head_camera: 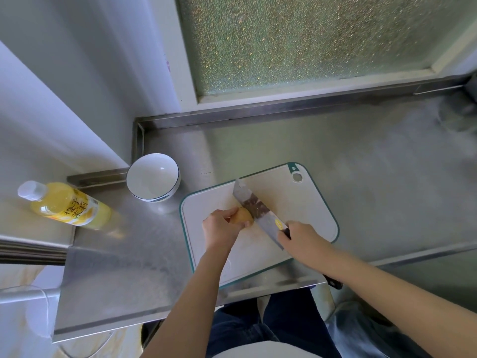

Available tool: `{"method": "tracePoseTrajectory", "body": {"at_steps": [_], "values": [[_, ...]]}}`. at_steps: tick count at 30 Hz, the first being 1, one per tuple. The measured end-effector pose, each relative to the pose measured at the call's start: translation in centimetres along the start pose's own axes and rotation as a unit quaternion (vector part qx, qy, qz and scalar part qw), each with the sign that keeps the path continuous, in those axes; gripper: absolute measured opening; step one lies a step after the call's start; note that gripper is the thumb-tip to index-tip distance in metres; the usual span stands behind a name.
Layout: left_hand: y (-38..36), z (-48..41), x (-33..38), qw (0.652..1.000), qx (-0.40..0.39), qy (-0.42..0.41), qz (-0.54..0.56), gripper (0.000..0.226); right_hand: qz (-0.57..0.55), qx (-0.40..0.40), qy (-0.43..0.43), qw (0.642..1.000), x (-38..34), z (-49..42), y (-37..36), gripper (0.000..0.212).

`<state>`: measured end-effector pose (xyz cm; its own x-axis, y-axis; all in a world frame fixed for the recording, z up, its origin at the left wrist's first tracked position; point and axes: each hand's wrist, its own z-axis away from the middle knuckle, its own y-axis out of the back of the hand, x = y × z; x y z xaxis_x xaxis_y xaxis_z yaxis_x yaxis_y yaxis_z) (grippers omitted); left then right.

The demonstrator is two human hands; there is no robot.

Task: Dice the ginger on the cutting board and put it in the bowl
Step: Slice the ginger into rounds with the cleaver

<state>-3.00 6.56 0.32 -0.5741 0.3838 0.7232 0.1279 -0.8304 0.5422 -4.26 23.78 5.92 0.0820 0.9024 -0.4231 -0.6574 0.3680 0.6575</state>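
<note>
White bowl (152,177) just left of the cutting board (309,202) at the counter's (387,182) front edge: left hand (219,228) pinches the ginger (242,215), cleaver (254,205) blade against it, right hand (300,237) gripping its handle, with bare steel spreading rightward.

Brushed steel counter (361,156), matt plastic cutting board (304,202), glossy ceramic bowl (152,177), shiny metal cleaver (247,200).

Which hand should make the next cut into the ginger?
Right. The right hand grips the steel cleaver, its blade beside the tan ginger piece, which the left hand pins on the white cutting board.
</note>
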Motion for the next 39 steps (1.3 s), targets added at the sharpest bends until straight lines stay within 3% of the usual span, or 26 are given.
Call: {"method": "tracePoseTrajectory", "body": {"at_steps": [23,39], "values": [[0.3,-0.1,0.1,0.999,-0.01,-0.01,-0.037,0.05,-0.04,0.019,0.014,0.999,-3.3,-2.4,-0.4,0.038],[0.1,-0.1,0.0,0.999,-0.01,-0.01,-0.038,0.048,-0.037,0.016,-0.005,0.999,-0.2,-1.2,-1.6,0.037]]}}
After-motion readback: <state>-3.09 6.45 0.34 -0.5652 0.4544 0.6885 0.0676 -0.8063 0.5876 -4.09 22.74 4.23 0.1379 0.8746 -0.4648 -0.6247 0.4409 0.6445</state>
